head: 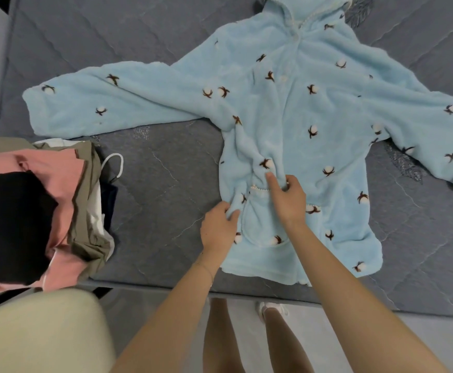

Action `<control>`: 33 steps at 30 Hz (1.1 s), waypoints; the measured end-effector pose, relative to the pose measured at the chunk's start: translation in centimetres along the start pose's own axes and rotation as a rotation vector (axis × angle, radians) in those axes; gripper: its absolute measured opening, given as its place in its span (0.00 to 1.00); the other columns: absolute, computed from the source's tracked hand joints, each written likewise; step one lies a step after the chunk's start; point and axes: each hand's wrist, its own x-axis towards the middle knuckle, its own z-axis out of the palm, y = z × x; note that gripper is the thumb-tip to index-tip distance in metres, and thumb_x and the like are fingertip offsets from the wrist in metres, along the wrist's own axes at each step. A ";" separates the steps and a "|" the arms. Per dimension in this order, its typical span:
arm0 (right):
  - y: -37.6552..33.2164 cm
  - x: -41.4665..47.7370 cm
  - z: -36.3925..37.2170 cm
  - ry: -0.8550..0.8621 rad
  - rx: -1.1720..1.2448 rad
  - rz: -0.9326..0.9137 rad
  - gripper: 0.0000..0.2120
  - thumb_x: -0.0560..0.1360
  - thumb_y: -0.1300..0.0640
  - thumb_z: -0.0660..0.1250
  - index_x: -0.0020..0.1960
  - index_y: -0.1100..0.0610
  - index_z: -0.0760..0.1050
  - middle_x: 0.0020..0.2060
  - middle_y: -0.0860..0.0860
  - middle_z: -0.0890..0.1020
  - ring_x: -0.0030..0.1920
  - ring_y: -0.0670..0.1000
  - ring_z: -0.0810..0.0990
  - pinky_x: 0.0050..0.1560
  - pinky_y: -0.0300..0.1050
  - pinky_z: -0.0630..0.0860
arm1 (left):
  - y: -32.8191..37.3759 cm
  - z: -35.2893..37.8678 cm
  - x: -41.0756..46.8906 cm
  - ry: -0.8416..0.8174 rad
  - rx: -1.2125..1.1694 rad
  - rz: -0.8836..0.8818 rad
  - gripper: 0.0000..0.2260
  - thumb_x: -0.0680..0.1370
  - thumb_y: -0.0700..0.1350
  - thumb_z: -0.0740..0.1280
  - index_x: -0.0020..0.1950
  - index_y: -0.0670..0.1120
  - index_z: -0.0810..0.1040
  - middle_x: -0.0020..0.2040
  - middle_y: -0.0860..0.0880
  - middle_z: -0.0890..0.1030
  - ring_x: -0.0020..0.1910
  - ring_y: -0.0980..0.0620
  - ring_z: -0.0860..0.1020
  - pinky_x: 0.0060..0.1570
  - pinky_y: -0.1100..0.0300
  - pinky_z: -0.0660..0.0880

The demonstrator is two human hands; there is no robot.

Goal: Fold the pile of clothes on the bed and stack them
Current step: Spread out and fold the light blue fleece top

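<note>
Both hands work the lower front of a pale blue fleece robe (314,109): the left hand (218,227) has its fingers curled round the side edge, just beside the pocket (263,224), and the right hand (290,197) pinches a ridge of fabric at the pocket's top.

At the far left of the bed (160,184) sits a pile of clothes (44,205), black on pink on olive, well apart from the robe. The robe lies face up and spread out, with 1 sleeve (106,103) reaching toward the pile, the hood (300,12) at the far side and the other sleeve (422,125) out the opposite way.

My judgement is that this is the smoothing step before any fold, as the bunched fabric above the pocket needs pulling flat. The next move calls for letting go down here and reaching up to bring a sleeve across the chest.
</note>
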 end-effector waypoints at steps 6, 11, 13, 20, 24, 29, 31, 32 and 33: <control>-0.4 -2.4 0.4 -0.078 0.090 -0.002 0.18 0.76 0.44 0.68 0.40 0.57 0.71 0.34 0.48 0.76 0.35 0.45 0.75 0.33 0.33 0.70 | -2.0 -2.2 -1.9 0.192 -0.185 -0.081 0.10 0.83 0.43 0.59 0.42 0.42 0.66 0.36 0.49 0.72 0.33 0.54 0.69 0.32 0.56 0.67; -1.7 -4.0 2.6 -0.224 0.062 -0.140 0.12 0.77 0.48 0.68 0.48 0.57 0.76 0.37 0.50 0.75 0.36 0.46 0.72 0.39 0.35 0.70 | -5.6 -3.3 -2.7 0.219 -0.226 -0.295 0.11 0.83 0.37 0.55 0.41 0.42 0.70 0.36 0.48 0.73 0.38 0.49 0.72 0.31 0.60 0.65; -1.6 -4.4 2.9 -0.228 0.009 -0.219 0.07 0.78 0.50 0.66 0.48 0.54 0.77 0.38 0.51 0.78 0.37 0.46 0.74 0.39 0.31 0.70 | -6.2 -3.6 -2.5 0.237 -0.248 -0.310 0.10 0.81 0.35 0.55 0.43 0.41 0.72 0.39 0.46 0.76 0.40 0.45 0.75 0.38 0.54 0.73; 1.6 -3.3 0.7 -0.170 -0.229 -0.212 0.11 0.79 0.62 0.61 0.55 0.59 0.81 0.52 0.57 0.81 0.53 0.57 0.77 0.58 0.52 0.73 | -4.5 -3.0 -1.9 0.126 -0.208 -0.166 0.15 0.79 0.51 0.66 0.60 0.43 0.73 0.54 0.44 0.76 0.53 0.45 0.76 0.50 0.54 0.74; 2.5 -4.0 -0.2 -0.156 -0.336 -0.289 0.21 0.78 0.53 0.67 0.68 0.58 0.73 0.63 0.55 0.77 0.62 0.57 0.74 0.66 0.52 0.68 | -3.0 -2.0 -2.3 0.223 0.165 0.091 0.28 0.75 0.55 0.71 0.71 0.46 0.69 0.67 0.42 0.69 0.65 0.42 0.68 0.65 0.46 0.66; 3.6 -3.9 -2.1 -0.041 -0.554 -0.436 0.31 0.76 0.44 0.68 0.75 0.53 0.65 0.73 0.55 0.66 0.74 0.58 0.61 0.73 0.53 0.57 | -2.1 -0.6 -1.9 0.178 0.322 0.220 0.35 0.75 0.60 0.68 0.77 0.50 0.61 0.78 0.42 0.57 0.76 0.40 0.56 0.74 0.40 0.54; 4.4 -3.6 -3.3 -0.034 -0.594 -0.433 0.33 0.75 0.43 0.68 0.76 0.51 0.63 0.75 0.55 0.63 0.76 0.59 0.57 0.74 0.56 0.54 | -2.2 -0.3 -1.8 0.156 0.367 0.233 0.36 0.75 0.61 0.67 0.79 0.52 0.57 0.79 0.42 0.53 0.77 0.40 0.53 0.74 0.38 0.52; 4.9 -3.5 -4.1 -0.034 -0.622 -0.434 0.33 0.75 0.42 0.67 0.76 0.50 0.62 0.76 0.55 0.62 0.76 0.59 0.56 0.74 0.57 0.52 | -2.3 -0.2 -1.9 0.154 0.382 0.244 0.37 0.75 0.61 0.67 0.79 0.54 0.55 0.79 0.43 0.51 0.78 0.40 0.51 0.74 0.37 0.52; 5.6 -3.3 -4.8 -0.038 -0.654 -0.433 0.33 0.75 0.42 0.67 0.76 0.50 0.61 0.76 0.54 0.60 0.76 0.58 0.54 0.75 0.58 0.51 | -2.4 0.0 -2.0 0.152 0.395 0.256 0.38 0.75 0.62 0.67 0.79 0.55 0.52 0.80 0.43 0.49 0.78 0.40 0.50 0.74 0.36 0.51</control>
